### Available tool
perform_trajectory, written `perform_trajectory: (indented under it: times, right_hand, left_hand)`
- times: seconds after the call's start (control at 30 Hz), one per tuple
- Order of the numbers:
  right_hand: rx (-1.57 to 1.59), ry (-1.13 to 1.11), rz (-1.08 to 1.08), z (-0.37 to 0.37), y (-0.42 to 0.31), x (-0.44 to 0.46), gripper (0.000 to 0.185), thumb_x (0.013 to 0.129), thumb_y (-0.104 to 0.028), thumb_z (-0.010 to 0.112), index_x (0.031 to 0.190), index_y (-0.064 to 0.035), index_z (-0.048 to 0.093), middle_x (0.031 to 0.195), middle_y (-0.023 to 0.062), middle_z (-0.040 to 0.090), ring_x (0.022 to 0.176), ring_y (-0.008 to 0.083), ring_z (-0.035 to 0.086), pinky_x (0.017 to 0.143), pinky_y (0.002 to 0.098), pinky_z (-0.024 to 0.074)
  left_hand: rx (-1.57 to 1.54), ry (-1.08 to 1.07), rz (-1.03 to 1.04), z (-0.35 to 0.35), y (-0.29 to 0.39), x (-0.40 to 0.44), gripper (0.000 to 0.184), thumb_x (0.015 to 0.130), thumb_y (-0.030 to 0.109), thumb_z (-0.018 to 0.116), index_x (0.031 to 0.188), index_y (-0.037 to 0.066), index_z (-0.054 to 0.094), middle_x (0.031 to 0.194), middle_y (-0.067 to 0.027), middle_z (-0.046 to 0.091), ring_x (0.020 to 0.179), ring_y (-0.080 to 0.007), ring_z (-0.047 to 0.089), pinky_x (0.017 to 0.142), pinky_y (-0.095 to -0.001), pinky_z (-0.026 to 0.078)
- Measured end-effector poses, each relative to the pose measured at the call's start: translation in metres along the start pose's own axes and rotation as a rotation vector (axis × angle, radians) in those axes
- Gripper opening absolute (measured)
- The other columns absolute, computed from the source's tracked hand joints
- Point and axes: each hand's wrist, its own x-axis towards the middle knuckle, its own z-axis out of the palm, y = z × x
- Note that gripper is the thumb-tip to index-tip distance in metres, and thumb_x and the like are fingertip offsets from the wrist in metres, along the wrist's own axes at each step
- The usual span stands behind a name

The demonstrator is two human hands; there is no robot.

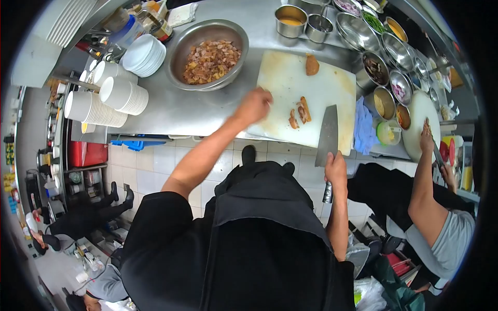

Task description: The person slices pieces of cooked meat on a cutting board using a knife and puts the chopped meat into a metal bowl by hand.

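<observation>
My right hand [335, 169] is closed round the handle of a cleaver [328, 132], its broad blade over the right front part of the white cutting board [280, 78]. Slightly blurred, my left hand [254, 106] is at the board's left edge with its fingers curled together; what they hold, if anything, is hidden. Cut pieces of browned meat [304, 110] lie on the board between my hands. A larger uncut piece of meat [312, 65] rests near the back edge. Beyond my left hand stands a metal bowl [176, 52] with chopped meat [212, 61] in it.
Stacked white bowls [124, 96] and plates [145, 54] stand at the left. Metal pots [290, 20] and bowls of ingredients line the back right. A blue cloth [366, 127] lies beside the board. At the right, a co-worker's hand [427, 137] is over a round board [417, 119].
</observation>
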Motion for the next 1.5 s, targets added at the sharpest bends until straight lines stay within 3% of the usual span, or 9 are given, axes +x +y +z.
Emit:
perform_trajectory:
  times: [0.1, 0.2, 0.4, 0.47, 0.6, 0.67, 0.8, 0.93, 1.5]
  right_hand:
    - [-0.017, 0.012, 0.0, 0.003, 0.009, 0.004, 0.03, 0.099, -0.022, 0.049, 0.093, 0.0071, 0.052, 0.06, 0.0252, 0.06, 0.051, 0.0375, 0.063, 0.054, 0.049, 0.0506]
    - [-0.071, 0.018, 0.043, -0.001, 0.0, 0.002, 0.031, 0.098, -0.023, 0.049, 0.096, 0.0083, 0.053, 0.061, 0.026, 0.061, 0.054, 0.0398, 0.064, 0.059, 0.0495, 0.0517]
    - [-0.058, -0.028, 0.082, -0.007, -0.011, 0.0, 0.035, 0.1, -0.024, 0.046, 0.101, 0.0099, 0.051, 0.065, 0.025, 0.062, 0.051, 0.0359, 0.064, 0.059, 0.048, 0.0524]
    - [-0.069, -0.038, 0.103, -0.009, -0.013, -0.002, 0.034, 0.099, -0.024, 0.047, 0.105, 0.0087, 0.052, 0.069, 0.0273, 0.064, 0.059, 0.0409, 0.065, 0.063, 0.051, 0.0522]
    - [-0.18, 0.127, -0.098, 0.009, 0.011, -0.001, 0.032, 0.098, -0.024, 0.049, 0.108, 0.0069, 0.053, 0.073, 0.0298, 0.064, 0.069, 0.0464, 0.065, 0.067, 0.055, 0.0511]
    - [-0.205, 0.174, -0.153, 0.01, -0.013, -0.022, 0.031, 0.097, -0.023, 0.051, 0.109, 0.0055, 0.054, 0.076, 0.0319, 0.064, 0.076, 0.0505, 0.063, 0.069, 0.0581, 0.0497]
    - [-0.235, 0.103, -0.251, 0.019, -0.047, -0.035, 0.024, 0.097, -0.019, 0.051, 0.102, 0.0041, 0.055, 0.069, 0.0276, 0.064, 0.07, 0.0485, 0.064, 0.065, 0.0577, 0.0497]
    - [-0.271, 0.057, -0.373, 0.025, -0.075, -0.031, 0.014, 0.09, -0.01, 0.053, 0.096, 0.0026, 0.054, 0.066, 0.0265, 0.063, 0.066, 0.0464, 0.064, 0.062, 0.0553, 0.0501]
    - [-0.375, -0.037, -0.406, 0.036, -0.088, -0.005, 0.012, 0.088, -0.007, 0.053, 0.094, 0.0039, 0.052, 0.072, 0.0279, 0.066, 0.07, 0.045, 0.068, 0.065, 0.0533, 0.0542]
  left_hand:
    - [0.091, 0.267, -0.083, -0.087, -0.001, 0.03, 0.015, 0.079, 0.003, 0.066, 0.092, 0.008, 0.072, 0.093, -0.0125, 0.071, 0.091, -0.0276, 0.068, 0.081, -0.0367, 0.053]
    - [0.646, 0.559, 0.129, -0.142, -0.005, 0.049, 0.037, 0.078, 0.003, 0.069, 0.115, 0.01, 0.071, 0.119, -0.0196, 0.065, 0.11, -0.0382, 0.061, 0.096, -0.0436, 0.049]
    - [-0.014, -0.248, 0.227, -0.007, 0.022, 0.022, 0.035, 0.076, -0.001, 0.067, 0.109, 0.008, 0.069, 0.117, -0.0139, 0.066, 0.11, -0.0366, 0.06, 0.101, -0.0423, 0.046]
    - [-0.027, -0.315, 0.391, 0.041, 0.024, 0.011, 0.033, 0.076, 0.0, 0.067, 0.107, 0.009, 0.07, 0.111, -0.0123, 0.067, 0.107, -0.0316, 0.061, 0.101, -0.0415, 0.045]
    - [0.079, -0.313, 0.442, 0.07, 0.018, 0.008, 0.028, 0.076, 0.005, 0.071, 0.103, 0.009, 0.071, 0.109, -0.0115, 0.066, 0.106, -0.0285, 0.06, 0.098, -0.041, 0.044]
    - [0.189, -0.308, 0.195, 0.061, 0.023, -0.001, 0.026, 0.075, 0.011, 0.075, 0.101, 0.008, 0.072, 0.103, -0.0105, 0.067, 0.101, -0.0286, 0.06, 0.092, -0.0407, 0.045]
    - [0.072, -0.012, 0.137, 0.063, 0.014, -0.02, 0.023, 0.074, 0.017, 0.078, 0.094, 0.008, 0.072, 0.09, -0.0088, 0.067, 0.092, -0.0287, 0.061, 0.086, -0.0404, 0.045]
    - [0.059, -0.097, 0.085, 0.064, 0.003, -0.025, 0.015, 0.073, 0.014, 0.076, 0.087, 0.009, 0.072, 0.087, -0.0065, 0.065, 0.092, -0.0277, 0.059, 0.087, -0.0398, 0.041]
    - [-0.005, 0.065, 0.024, 0.062, 0.006, -0.043, 0.013, 0.072, 0.011, 0.072, 0.084, 0.007, 0.069, 0.086, -0.008, 0.065, 0.09, -0.0294, 0.06, 0.085, -0.0404, 0.042]
